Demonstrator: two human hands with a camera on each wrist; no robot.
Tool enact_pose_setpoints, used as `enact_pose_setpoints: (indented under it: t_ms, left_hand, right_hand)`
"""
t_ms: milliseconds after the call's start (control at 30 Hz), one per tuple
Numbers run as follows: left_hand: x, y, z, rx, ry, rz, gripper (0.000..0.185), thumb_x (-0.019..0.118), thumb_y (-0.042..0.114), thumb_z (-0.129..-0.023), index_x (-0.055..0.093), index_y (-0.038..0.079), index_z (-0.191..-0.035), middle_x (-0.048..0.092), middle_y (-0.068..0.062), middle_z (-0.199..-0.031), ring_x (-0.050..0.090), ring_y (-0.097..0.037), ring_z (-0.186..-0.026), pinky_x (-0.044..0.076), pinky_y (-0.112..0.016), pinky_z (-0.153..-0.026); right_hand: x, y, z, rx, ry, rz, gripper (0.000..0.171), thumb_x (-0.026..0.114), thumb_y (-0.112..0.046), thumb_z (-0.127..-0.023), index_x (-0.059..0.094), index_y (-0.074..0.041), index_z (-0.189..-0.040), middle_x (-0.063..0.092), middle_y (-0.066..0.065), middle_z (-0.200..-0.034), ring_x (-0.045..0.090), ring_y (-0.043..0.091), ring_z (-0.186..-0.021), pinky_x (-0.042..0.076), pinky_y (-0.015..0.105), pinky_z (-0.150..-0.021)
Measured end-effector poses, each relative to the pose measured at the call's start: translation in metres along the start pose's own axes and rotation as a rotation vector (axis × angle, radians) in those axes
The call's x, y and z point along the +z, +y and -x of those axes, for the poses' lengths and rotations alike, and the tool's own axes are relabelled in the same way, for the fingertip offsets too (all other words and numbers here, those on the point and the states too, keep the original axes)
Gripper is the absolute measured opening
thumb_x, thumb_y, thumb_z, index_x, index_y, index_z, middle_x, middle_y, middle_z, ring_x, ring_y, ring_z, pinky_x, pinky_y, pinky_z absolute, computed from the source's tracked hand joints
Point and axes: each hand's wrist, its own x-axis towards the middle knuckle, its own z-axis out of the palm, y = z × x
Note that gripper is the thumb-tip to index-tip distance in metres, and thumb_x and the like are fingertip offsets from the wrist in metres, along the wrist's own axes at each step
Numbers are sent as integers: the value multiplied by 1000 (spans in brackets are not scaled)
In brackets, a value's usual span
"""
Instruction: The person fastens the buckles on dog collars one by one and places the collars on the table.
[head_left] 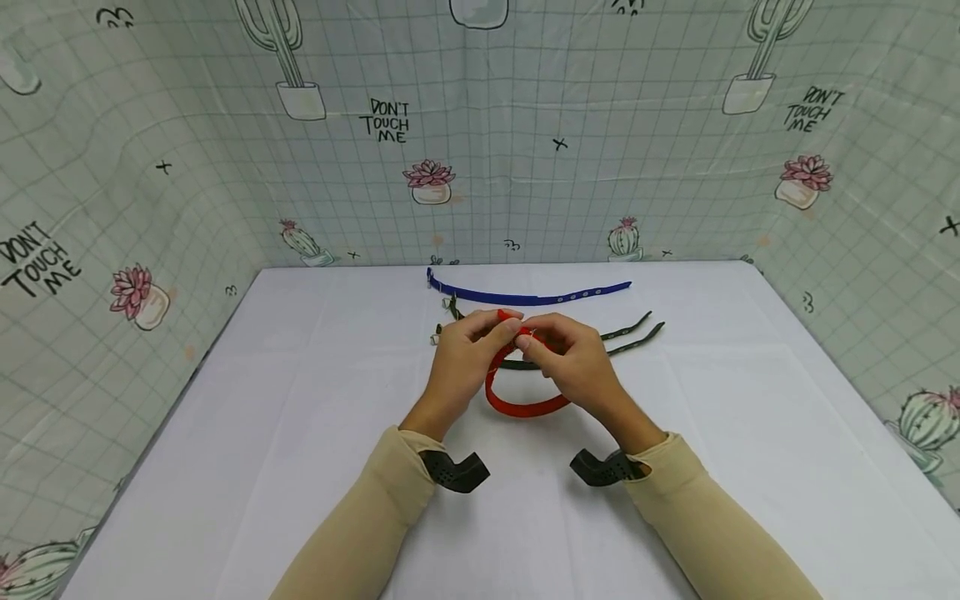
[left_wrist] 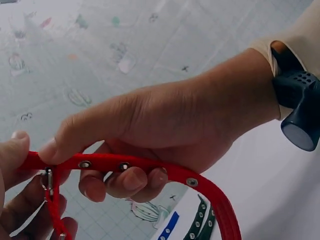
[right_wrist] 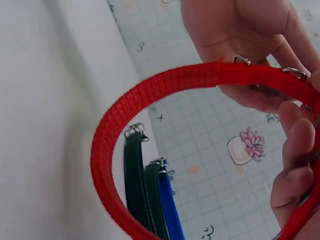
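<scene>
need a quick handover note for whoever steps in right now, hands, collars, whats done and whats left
Left hand: pinches the buckle end of the red collar.
Right hand: holds the eyelet end of the same strap, feeding it at the buckle.
The collar is curved into a loop held above the white table.
Behind lie two dark green collars and a blue collar, all flat and unbuckled.
Done: the red strap is looped. Left: whether it is fastened cannot be told; the other three remain open.

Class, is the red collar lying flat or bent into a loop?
Looped: the red collar curves round, both hands pinching its ends together.
</scene>
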Motion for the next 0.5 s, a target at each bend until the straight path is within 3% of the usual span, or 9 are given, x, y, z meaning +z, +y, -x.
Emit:
enact_pose_setpoints:
  t_ms: [200, 500]
  left_hand:
    - [-2, -1, -1, 15, 50, -9, 40, 61, 47, -98, 70, 15, -119, 73, -1, -101, 70, -17, -97, 55, -37, -89]
    - [3, -3, -1, 67, 70, 47, 35, 58, 37, -101, 67, 11, -123, 74, -7, -104, 72, -20, -98, 55, -35, -89]
  right_hand:
    - [0, 0, -1, -10, -10, 2, 16, 69, -20, -96, 68, -13, -111, 65, 4, -87, 59, 26, -65, 55, 38, -59]
    - [-4, -2, -1, -42, -4, -5, 14, 69, -16, -96, 67, -11, -109, 63, 6, -84, 58, 24, -62, 53, 34, -57]
